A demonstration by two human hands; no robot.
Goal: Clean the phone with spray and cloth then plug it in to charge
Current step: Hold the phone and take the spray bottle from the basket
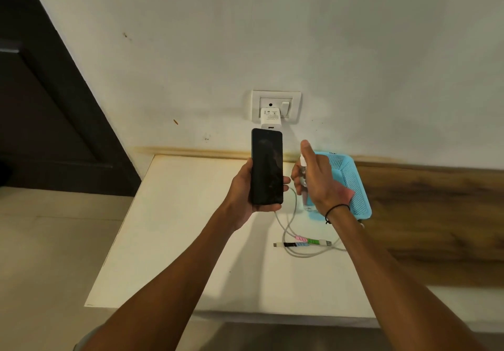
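Note:
My left hand (244,189) grips a black phone (266,166) upright above the white table, its dark screen facing me. Just to the right, my right hand (317,178) holds a small clear spray bottle (303,172), with the index finger on its white top and the nozzle side turned toward the phone. A pink cloth (349,193) shows behind my right wrist, in the blue basket. A white charging cable (293,237) with coloured protectors lies on the table below my hands. A white charger (270,118) sits in the wall socket above the phone.
A blue perforated basket (351,181) stands on the white table (191,228) against the wall, right of my hands. A socket plate with a switch (285,108) is on the wall. A wooden panel runs along the right; a dark door frame stands at left.

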